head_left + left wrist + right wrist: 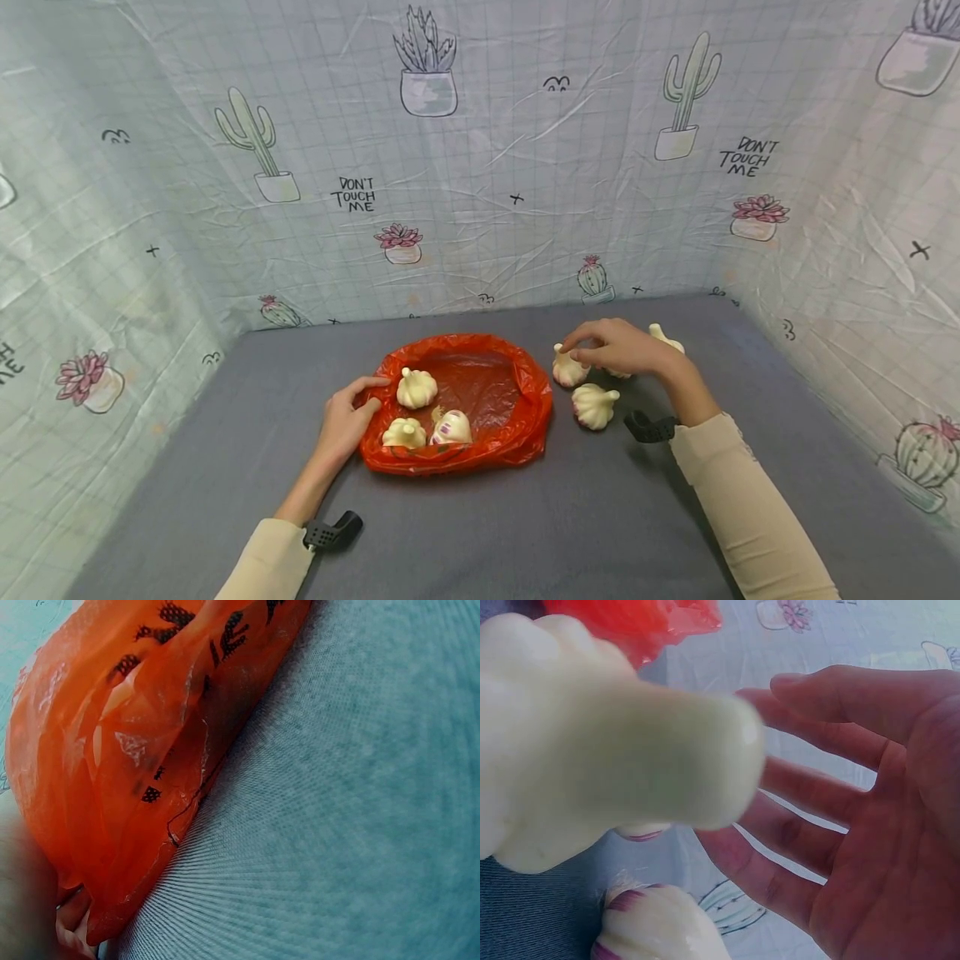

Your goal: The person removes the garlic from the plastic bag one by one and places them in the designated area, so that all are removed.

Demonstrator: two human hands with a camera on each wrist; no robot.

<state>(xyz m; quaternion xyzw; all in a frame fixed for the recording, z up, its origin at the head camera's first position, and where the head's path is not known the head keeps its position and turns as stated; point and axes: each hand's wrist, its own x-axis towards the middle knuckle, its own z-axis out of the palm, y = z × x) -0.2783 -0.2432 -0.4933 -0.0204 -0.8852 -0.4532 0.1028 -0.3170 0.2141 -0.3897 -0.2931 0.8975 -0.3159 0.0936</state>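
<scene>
The bag [536,408], red and rolled open, sits mid-table [480,533] with garlic inside: one bulb [417,390] at 10 o'clock in it, another bulb [403,432] at 8, and a purple-marked bulb [454,428] at 6. At the bag's 9 o'clock, the left hand [347,421] pinches the rim between thumb and fingers. Beyond the bag's 3 o'clock edge, the right hand [626,344] hovers over loose garlic, fingers spread and parted, holding nothing; whether a fingertip brushes anything I cannot tell. About that hand lie an upright bulb [568,372] at 8 o'clock, a tilted bulb [595,407] at 7, a partly hidden bulb [619,374] at 6 and a far bulb [664,337] at 3. A cactus-print sheet [465,167] hangs at the table's 12 o'clock edge
</scene>
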